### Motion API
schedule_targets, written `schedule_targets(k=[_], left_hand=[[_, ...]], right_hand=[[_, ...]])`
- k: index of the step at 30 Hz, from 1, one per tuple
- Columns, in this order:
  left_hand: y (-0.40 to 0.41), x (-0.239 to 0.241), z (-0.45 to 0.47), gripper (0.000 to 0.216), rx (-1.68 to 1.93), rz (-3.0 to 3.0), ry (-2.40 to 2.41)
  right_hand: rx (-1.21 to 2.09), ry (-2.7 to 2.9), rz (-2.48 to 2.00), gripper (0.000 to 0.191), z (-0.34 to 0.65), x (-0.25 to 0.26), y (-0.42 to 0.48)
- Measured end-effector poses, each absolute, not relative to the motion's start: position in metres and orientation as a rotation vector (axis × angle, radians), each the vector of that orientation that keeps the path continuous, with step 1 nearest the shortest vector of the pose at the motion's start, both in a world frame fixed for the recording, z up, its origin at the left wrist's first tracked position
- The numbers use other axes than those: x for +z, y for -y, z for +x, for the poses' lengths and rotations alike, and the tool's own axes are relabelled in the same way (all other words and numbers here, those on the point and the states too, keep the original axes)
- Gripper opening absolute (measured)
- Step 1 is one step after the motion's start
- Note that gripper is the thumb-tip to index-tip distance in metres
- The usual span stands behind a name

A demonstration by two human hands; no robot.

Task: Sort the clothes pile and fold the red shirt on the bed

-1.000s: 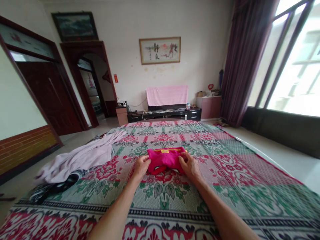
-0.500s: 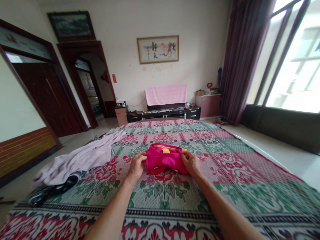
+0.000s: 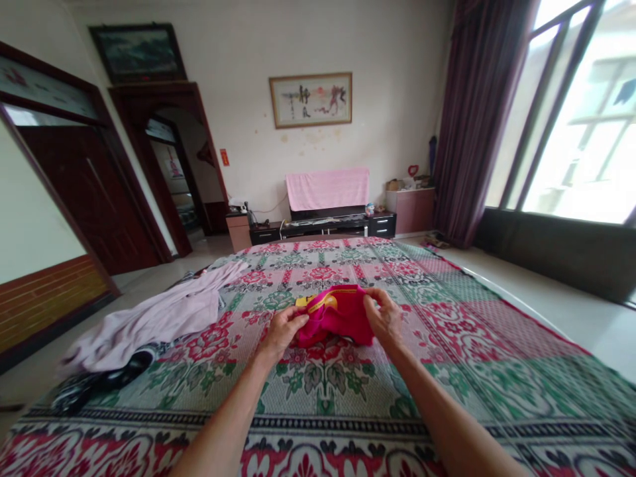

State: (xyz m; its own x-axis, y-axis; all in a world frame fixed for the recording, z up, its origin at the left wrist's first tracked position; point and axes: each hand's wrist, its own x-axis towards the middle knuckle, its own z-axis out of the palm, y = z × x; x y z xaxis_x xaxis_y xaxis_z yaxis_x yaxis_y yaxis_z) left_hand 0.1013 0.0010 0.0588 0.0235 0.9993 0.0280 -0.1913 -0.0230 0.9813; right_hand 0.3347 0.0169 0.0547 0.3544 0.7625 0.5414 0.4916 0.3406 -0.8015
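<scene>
A small bright pink garment [image 3: 348, 323] is held up between my hands just over the patterned bedspread [image 3: 322, 391]. Its wide top opening faces up, with a yellow seam and a yellow patch inside. My left hand [image 3: 282, 332] pinches the near left part of the opening's edge between thumb and fingers. On the other side, my right hand [image 3: 385, 319] grips the upper right corner. The garment's lower part is bunched and partly hidden, so I cannot tell its exact kind.
To the left, a pale pink garment [image 3: 163, 321] lies spread over a black-and-white cloth [image 3: 116, 377]. Beyond the bed's far edge stand a low black cabinet [image 3: 268, 235] and a screen covered by a pink towel [image 3: 328, 190]. A purple curtain [image 3: 472, 132] hangs by the window.
The pink garment's opening has turned and tipped, and its left side is folded inward. My left hand has moved right and closer to my right hand, which rose slightly.
</scene>
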Motion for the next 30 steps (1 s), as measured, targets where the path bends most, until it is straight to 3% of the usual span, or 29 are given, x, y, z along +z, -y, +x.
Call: schedule_targets(k=[4,9,18,30], left_hand=[[-0.004,0.059,0.091,0.031,1.433,1.117,-1.156],[-0.010,0.057,0.070,0.036,1.519,1.027,-1.192],[-0.011,0.057,0.065,0.039,1.531,0.886,-1.019],[0.000,0.065,0.074,0.061,1.102,1.587,-1.123]], right_hand=[[0.274,1.403,-1.322,0.038,0.333,0.055,-0.015],[0.173,1.604,-1.429,0.025,0.331,0.056,-0.017],[0.204,1.426,-1.430,0.033,0.329,0.065,-0.016],[0.315,1.465,-1.329,0.033,0.321,0.078,-0.008]])
